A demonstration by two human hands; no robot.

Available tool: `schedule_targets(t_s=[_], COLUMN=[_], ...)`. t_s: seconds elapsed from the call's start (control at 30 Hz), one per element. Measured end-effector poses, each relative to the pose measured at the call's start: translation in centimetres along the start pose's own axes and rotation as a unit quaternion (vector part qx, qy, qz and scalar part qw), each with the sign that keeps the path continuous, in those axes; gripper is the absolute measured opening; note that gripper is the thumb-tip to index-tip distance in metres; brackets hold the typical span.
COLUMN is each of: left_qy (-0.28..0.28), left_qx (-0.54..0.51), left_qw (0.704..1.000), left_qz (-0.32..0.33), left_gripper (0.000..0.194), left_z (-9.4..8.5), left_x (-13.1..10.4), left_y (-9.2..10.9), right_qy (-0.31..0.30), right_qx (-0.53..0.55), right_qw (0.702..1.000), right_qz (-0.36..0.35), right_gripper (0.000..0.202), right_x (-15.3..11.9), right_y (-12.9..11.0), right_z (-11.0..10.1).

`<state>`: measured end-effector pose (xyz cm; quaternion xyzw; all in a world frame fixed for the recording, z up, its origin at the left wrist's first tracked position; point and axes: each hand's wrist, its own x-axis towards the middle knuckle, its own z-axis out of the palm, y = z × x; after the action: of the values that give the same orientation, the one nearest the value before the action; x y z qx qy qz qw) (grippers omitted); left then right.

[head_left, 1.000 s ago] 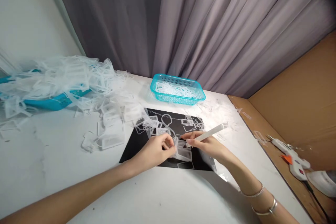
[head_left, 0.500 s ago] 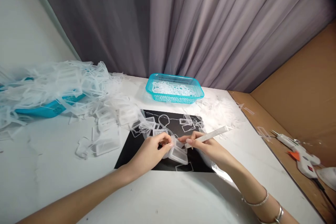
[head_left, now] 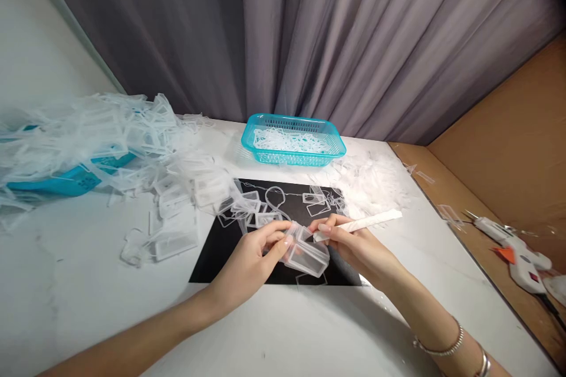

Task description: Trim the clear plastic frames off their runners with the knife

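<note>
My left hand is closed on a clear plastic piece with rectangular frames, thumb on top and fingers behind it. In my right hand is a pen-like tool wrapped in white, pinched between thumb and fingers, its lower end close to the plastic piece's right edge. Whether the tip touches the plastic I cannot tell. Both hands are over a black mat. Several more clear plastic frames and thin loose strips lie on the mat's far part.
A blue basket holding white scraps stands behind the mat. To the left, clear plastic pieces are heaped over a blue tray. White shavings spread at the right. A white glue gun lies on brown board at far right.
The plastic piece in my left hand has turned and shows more of its face. My right hand and the tool have shifted slightly right. The whole view has moved a little.
</note>
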<state>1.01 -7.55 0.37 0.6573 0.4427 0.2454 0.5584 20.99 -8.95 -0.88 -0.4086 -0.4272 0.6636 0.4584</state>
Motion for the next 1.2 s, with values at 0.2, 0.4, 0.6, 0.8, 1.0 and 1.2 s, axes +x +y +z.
schedule_targets(t_s=[0.2,0.4,0.6,0.8,1.0,1.2], left_qy=[-0.001,-0.004,-0.002,-0.005,-0.018,-0.025], left_qx=[0.001,-0.022,-0.034,-0.039,-0.047,-0.023], left_qw=[1.000,1.000,0.999,0.999,0.998,0.999], left_qz=[-0.009,0.002,0.010,0.015,0.026,0.037], left_gripper=[0.033,0.033,0.030,0.030,0.031,0.029], left_z=[0.2,0.3,0.4,0.4,0.4,0.4], left_x=[-0.3,-0.1,-0.1,0.1,-0.2,-0.1], left_y=[0.4,0.1,-0.1,-0.4,-0.4,-0.6], right_qy=[-0.007,0.010,0.026,0.034,0.049,0.064], right_qx=[-0.011,-0.044,-0.080,-0.112,-0.158,-0.234], right_qw=[1.000,0.999,0.996,0.993,0.986,0.970], right_qz=[0.021,0.019,0.020,-0.003,-0.036,-0.037], right_gripper=[0.021,0.023,0.027,0.025,0.028,0.025], right_x=[-0.2,-0.3,-0.6,-0.7,-0.9,-1.3], right_y=[-0.4,-0.4,-0.2,-0.2,-0.1,0.0], right_z=[0.3,0.4,0.5,0.7,1.1,1.6])
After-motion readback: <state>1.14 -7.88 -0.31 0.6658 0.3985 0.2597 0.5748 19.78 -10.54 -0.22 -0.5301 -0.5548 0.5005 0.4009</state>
